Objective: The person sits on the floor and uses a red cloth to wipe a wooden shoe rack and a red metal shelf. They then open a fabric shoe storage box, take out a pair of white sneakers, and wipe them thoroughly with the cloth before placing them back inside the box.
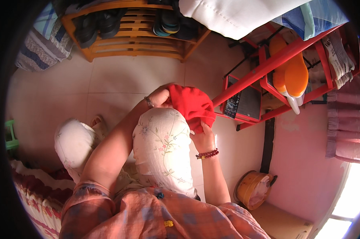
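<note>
A piece of red cloth (192, 101), bunched and rounded, is stretched between both hands just beyond my raised knee in floral trousers (163, 146). My left hand (160, 97) grips its left edge, its fingers mostly hidden behind the cloth and a band round the wrist. At the cloth's lower right edge, the thumb of my right hand (204, 136) presses on it; a dark red bead bracelet circles that wrist. Whether the cloth is a garment or a cap cannot be told.
A wooden shoe rack (135, 50) with shoes stands ahead. At the right, a red metal step ladder (257, 73) holds orange-soled footwear (293, 71) and a phone-like device (233, 101). An orange bin (248, 188) and a cardboard box (278, 219) sit lower right; a green plastic stool (11, 134) is far left.
</note>
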